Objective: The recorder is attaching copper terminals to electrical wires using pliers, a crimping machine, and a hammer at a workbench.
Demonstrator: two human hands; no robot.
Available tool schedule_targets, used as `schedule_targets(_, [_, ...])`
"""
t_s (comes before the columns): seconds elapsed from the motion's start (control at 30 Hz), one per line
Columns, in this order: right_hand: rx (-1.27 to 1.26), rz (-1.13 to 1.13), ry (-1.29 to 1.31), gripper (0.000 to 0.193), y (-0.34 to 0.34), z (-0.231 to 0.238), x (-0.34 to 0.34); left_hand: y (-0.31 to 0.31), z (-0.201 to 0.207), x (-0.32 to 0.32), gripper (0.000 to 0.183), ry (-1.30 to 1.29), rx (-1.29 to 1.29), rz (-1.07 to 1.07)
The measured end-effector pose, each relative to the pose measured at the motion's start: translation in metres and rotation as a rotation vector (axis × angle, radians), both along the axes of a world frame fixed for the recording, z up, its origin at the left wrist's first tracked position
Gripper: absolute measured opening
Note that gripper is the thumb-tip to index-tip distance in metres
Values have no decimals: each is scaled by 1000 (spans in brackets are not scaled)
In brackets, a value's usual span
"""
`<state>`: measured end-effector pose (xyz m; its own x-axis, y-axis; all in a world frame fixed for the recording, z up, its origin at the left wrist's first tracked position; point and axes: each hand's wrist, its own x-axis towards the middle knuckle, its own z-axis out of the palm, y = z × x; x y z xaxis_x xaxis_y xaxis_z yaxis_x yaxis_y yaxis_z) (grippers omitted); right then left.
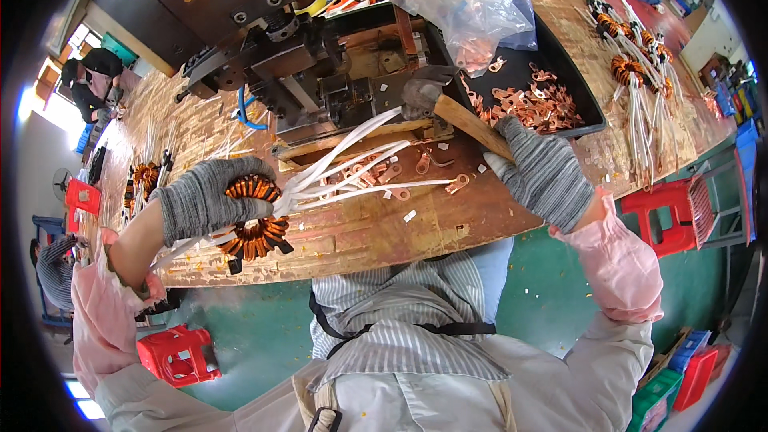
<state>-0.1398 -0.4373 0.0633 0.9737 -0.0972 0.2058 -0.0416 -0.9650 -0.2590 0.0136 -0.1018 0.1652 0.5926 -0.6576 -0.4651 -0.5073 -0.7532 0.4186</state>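
Observation:
My left hand, in a grey knitted glove, is closed round a ring-shaped coil of copper wire. White sleeved leads fan out from the coil toward the press; one ends in a copper ring lug. In its grey glove, my right hand grips the wooden handle of a hammer. The hammer's dark head lies at the press's front edge, close to the upper leads. Just beyond stands the dark metal press; whether a lead end sits inside its tooling is hidden.
Loose copper lugs lie in front of the press. A black tray at right holds many more, with a clear plastic bag over it. Wound coils lie far right, others at left. Red stools stand below; two people are at left.

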Motion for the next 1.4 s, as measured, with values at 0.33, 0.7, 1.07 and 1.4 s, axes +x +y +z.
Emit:
schedule_targets(0.33, [-186, -24, -22, 35, 3, -5, 6, -10, 12, -1, 41, -120, 191, -167])
schedule_targets(0.7, [12, -130, -409, 30, 11, 9, 8, -22, 15, 4, 42, -141, 263, -170])
schedule_targets(1.07, [15, -40, -570, 33, 15, 21, 11, -11, 7, 9, 44, -147, 249, -185])
schedule_targets(1.4, [49, -86, -593, 43, 20, 35, 9, -12, 7, 10, 39, -109, 242, -186])
